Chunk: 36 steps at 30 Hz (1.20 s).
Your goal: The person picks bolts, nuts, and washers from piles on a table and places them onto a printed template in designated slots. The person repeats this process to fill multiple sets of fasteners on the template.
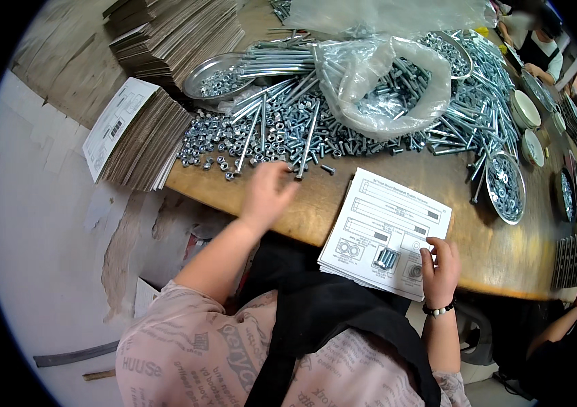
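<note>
My left hand point(271, 195) reaches to the table's near edge, its fingers bent and apart beside the head of a long bolt point(310, 136). I see nothing held in it. Loose hex nuts point(271, 132) and short bolts spread just beyond those fingers. My right hand point(441, 268), with a beaded bracelet, hovers at the right edge of a stack of printed sheets point(397, 203). Its fingers are curled but apart, with nothing visible between them. A small cluster of short bolts point(387, 258) lies on the top sheet, near its lower edge.
Flat cardboard stacks point(146, 136) stand at the left. A metal dish of nuts point(217, 80), a plastic bag of bolts point(383, 88) and a heap of long bolts cover the far side. A washer dish point(506, 188) sits right. Other people work beyond, near several bowls point(525, 108).
</note>
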Each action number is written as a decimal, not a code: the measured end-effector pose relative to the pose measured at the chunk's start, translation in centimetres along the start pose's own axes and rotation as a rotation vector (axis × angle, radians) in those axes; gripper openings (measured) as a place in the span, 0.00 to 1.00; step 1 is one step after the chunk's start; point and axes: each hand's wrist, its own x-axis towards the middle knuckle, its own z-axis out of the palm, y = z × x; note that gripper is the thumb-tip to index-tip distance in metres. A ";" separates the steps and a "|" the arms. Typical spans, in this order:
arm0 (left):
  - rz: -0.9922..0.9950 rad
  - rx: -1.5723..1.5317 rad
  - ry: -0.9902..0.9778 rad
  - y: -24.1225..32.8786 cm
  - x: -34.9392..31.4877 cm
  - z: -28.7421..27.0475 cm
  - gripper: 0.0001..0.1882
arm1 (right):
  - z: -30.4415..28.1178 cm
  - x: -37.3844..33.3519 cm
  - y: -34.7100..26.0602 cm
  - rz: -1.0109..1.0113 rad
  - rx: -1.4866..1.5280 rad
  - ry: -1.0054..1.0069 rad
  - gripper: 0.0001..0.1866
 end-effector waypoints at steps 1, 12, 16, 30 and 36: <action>-0.042 0.067 0.081 -1.8 0.4 -1.1 0.18 | 0.0 -0.1 0.1 0.026 0.015 -0.004 0.09; -0.228 0.377 -0.164 -10.6 0.6 -5.8 0.21 | 0.5 1.3 -0.4 -0.030 0.120 -0.021 0.06; -0.250 0.374 -0.176 -9.4 0.1 -6.3 0.21 | 0.5 1.1 0.6 -0.040 0.124 -0.030 0.05; -0.037 0.296 -0.033 -9.8 -0.7 -5.1 0.17 | 0.9 1.4 0.1 -0.097 0.149 -0.020 0.05; 0.017 0.351 -0.056 -10.0 -0.9 -4.9 0.14 | 0.7 1.2 0.9 -0.066 0.165 -0.009 0.05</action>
